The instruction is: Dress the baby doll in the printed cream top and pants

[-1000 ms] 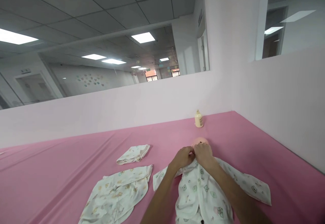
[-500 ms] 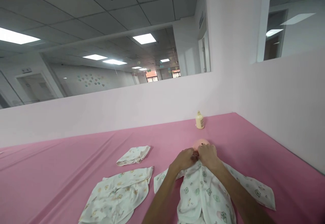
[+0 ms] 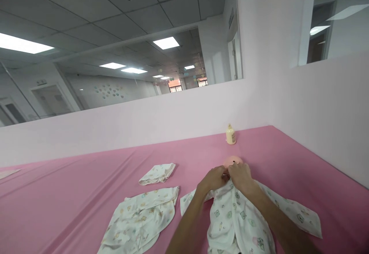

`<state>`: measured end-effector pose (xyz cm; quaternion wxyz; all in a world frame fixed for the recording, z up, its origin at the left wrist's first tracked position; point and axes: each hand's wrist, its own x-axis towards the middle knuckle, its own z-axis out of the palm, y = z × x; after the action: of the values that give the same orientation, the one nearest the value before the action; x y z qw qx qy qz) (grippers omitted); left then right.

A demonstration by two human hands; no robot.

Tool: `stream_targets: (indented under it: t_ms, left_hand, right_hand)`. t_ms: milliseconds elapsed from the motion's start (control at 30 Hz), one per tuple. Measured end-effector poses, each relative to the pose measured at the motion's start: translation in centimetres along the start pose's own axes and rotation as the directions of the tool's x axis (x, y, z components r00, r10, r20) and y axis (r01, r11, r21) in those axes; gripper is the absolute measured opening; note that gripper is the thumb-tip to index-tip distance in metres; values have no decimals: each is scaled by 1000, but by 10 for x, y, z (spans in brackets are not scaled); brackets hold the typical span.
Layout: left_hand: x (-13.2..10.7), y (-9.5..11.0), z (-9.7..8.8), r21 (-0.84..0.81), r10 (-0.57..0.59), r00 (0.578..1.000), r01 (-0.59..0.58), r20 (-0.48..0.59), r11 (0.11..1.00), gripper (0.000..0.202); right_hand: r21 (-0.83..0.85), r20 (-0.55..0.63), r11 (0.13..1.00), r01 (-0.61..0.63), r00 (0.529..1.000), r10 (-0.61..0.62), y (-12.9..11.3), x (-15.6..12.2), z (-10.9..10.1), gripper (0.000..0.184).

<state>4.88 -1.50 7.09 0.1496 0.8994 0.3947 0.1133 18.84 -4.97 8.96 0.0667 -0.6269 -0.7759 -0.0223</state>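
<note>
L hand (image 3: 211, 179) & R hand (image 3: 240, 175) both pinch collar of baby top (image 3: 233, 219), lower centre-right, flat on pink table (image 3: 72, 192). Pink round obj (image 3: 232, 161) just above fingers. Bottle (image 3: 231, 135) by back wall (image 3: 173, 119), contents not visible. Side wall (image 3: 325, 123) close right; open table left.

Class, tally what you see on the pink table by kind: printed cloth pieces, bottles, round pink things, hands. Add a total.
Printed cloth pieces: 3 (garment under the hands, flat garment, folded piece)
Bottles: 1
Round pink things: 1
Hands: 2 (left hand, right hand)
Total: 7
</note>
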Motion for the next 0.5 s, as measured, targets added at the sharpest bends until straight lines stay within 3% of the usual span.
stream_targets:
  t_ms: [500]
  left_hand:
    - [-4,8,-6,37,-4,999,2,52,999,28]
  right_hand:
    - [-21,7,1000,-22,1000,23,4,2,1,23]
